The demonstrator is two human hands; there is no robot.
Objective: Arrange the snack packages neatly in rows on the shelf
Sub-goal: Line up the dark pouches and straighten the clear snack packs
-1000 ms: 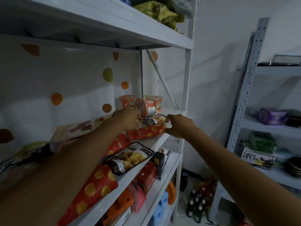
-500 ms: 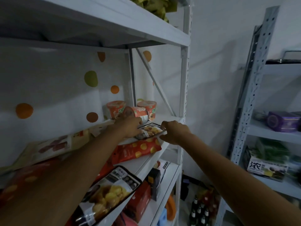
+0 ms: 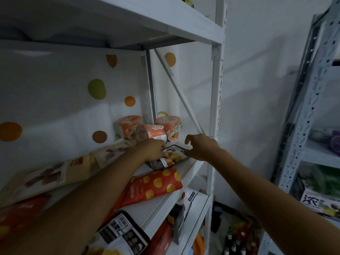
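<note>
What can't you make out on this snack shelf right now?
Head view only:
- Dark snack pouch: near end hidden under the left hand.
- Pale packet: print blurred, partly behind the left forearm.
- Tipped noodle cup: label too small.
- Right-hand rack: contents blurred, cut by the frame edge.

A dark snack pouch with a clear window showing yellow-brown pieces lies flat on the white shelf, its left end under the left hand's fingertips and its right corner just beside the right hand's fingers. Nearer than those fingers lies a red pouch with yellow dots, flat and angled. A black-and-white labelled packet lies nearer still, at the shelf's front edge
</note>
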